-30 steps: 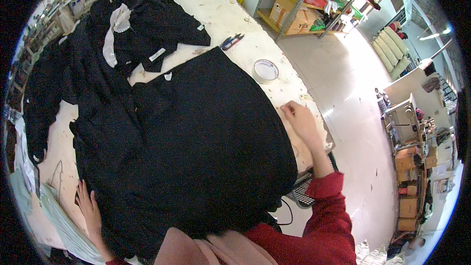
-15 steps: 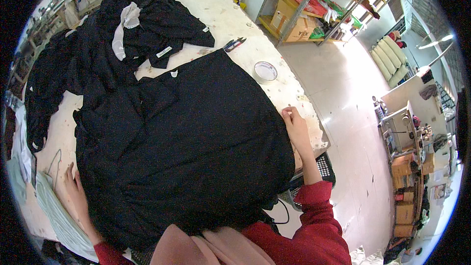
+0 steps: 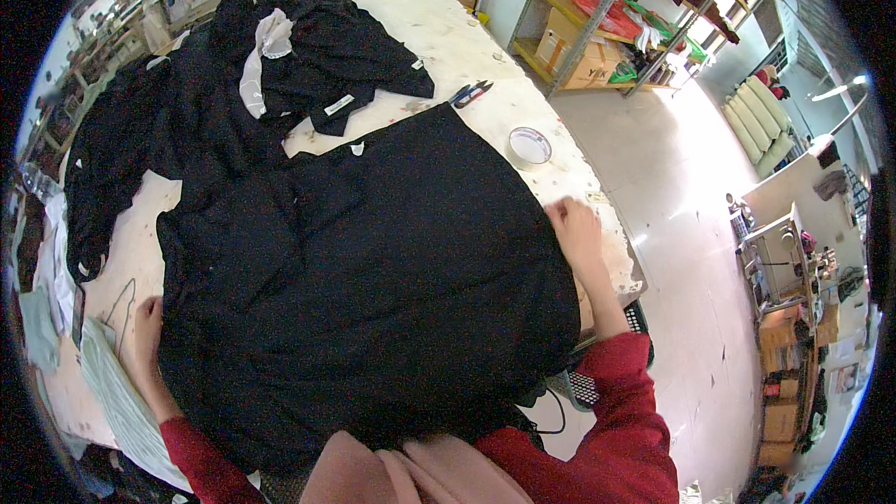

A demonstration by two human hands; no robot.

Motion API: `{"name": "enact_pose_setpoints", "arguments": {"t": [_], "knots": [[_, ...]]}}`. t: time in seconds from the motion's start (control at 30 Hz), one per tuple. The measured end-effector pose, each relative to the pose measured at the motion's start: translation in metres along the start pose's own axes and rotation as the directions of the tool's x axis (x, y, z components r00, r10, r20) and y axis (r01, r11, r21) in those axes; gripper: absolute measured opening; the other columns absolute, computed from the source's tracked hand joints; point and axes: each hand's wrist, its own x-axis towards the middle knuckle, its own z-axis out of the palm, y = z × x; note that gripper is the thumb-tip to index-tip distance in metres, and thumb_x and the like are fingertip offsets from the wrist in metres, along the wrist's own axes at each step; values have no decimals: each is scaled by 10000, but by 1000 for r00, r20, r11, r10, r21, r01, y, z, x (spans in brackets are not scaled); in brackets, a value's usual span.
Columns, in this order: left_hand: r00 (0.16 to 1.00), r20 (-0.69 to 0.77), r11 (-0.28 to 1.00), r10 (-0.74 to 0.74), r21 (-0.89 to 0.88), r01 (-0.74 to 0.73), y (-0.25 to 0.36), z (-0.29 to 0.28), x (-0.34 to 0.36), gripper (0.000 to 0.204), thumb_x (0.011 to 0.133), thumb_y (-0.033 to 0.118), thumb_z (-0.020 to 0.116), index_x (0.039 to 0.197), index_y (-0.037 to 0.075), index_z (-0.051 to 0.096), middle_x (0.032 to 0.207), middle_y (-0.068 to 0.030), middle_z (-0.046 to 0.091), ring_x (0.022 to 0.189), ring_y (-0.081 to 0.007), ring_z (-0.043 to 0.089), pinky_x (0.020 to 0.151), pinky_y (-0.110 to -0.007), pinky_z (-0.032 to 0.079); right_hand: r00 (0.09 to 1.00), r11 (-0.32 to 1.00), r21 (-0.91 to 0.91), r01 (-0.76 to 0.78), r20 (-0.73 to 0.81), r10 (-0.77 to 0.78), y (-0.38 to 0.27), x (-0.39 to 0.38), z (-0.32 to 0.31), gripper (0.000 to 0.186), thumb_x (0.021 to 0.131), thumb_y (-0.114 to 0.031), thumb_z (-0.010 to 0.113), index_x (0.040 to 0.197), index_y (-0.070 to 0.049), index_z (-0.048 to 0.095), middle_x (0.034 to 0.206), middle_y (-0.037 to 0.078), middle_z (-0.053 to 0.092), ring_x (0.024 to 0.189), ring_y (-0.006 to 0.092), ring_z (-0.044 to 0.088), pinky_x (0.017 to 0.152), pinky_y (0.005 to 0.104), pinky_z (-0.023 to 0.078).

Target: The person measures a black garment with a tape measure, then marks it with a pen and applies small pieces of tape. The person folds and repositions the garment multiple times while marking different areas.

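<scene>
A large black garment (image 3: 373, 280) lies spread over the pale worktable (image 3: 140, 233), its near part hanging toward me. At its left edge my left hand (image 3: 146, 341) has its fingers curled in and pinches the cloth. My right hand (image 3: 579, 238) closes on the right edge, fingers bent down onto the cloth. Farther back, more black garments (image 3: 327, 47) lie heaped, with a white strip of cloth (image 3: 257, 75) on top. Beyond the right hand lie a roll of tape (image 3: 529, 147) and thread snips (image 3: 471, 93).
Pale green cloth (image 3: 117, 392) lies on the table's left side, beside a thin bent wire (image 3: 121, 303). A black perforated basket (image 3: 637, 320) stands below the table's right edge. Metal shelves (image 3: 579, 28) with boxes and bags rise beyond the aisle floor (image 3: 672, 252).
My left hand has gone from stretched fingers to curled ones at the garment's left edge. The right hand's fingers have bent down onto the right edge. The whole view has shifted slightly.
</scene>
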Motion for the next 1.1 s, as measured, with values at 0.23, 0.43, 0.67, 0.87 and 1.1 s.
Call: {"name": "enact_pose_setpoints", "arguments": {"t": [0.23, 0.43, 0.67, 0.87, 1.1], "knots": [[993, -11, 985, -116, -131, 113, 91, 41, 31, 345, 918, 370, 613, 1011, 42, 664, 746, 38, 553, 625, -70, 460, 582, -240, 375, 992, 918, 379, 116, 4, -127, -73, 138, 30, 277, 893, -292, 599, 929, -32, 687, 908, 172, 693, 906, 344, 648, 811, 423, 501], [928, -303, 974, 219, 11, -226, -3, 45, 93, 356, 888, 242, 660, 670, 7, 506, 581, 16, 386, 584, -82, 360, 529, -290, 305, 998, 981, 193, 7, 65, -20, -139, 188, 94, 303, 866, -379, 630, 903, -86, 696, 940, 111, 685, 973, 314, 618, 845, 504, 452], [799, -540, 964, 263, 125, -233, 50, 80, 53, 222, 930, 177, 611, 846, -21, 557, 741, -133, 606, 619, -171, 520, 616, -330, 435, 902, 984, 89, 157, -417, -106, -139, 178, 123, 205, 896, -291, 618, 933, -96, 567, 848, 61, 635, 858, 244, 579, 767, 419, 369], [809, -521, 962, 274, 165, -220, 48, 76, 57, 216, 937, 216, 606, 995, 9, 623, 847, -169, 668, 706, -241, 636, 690, -365, 487, 852, 963, -143, 230, -449, -270, -145, 180, 120, 221, 898, -284, 625, 927, -81, 545, 810, 84, 625, 846, 252, 570, 761, 394, 375], [999, -45, 982, 20, -186, -28, -1, 4, 32, 367, 992, 351, 513, 1199, 60, 592, 862, -33, 629, 766, -148, 585, 711, -281, 471, 984, 942, 313, 123, -162, -75, -135, 168, 48, 355, 924, -374, 588, 1012, -30, 572, 883, 138, 665, 827, 284, 636, 795, 416, 469]]}}
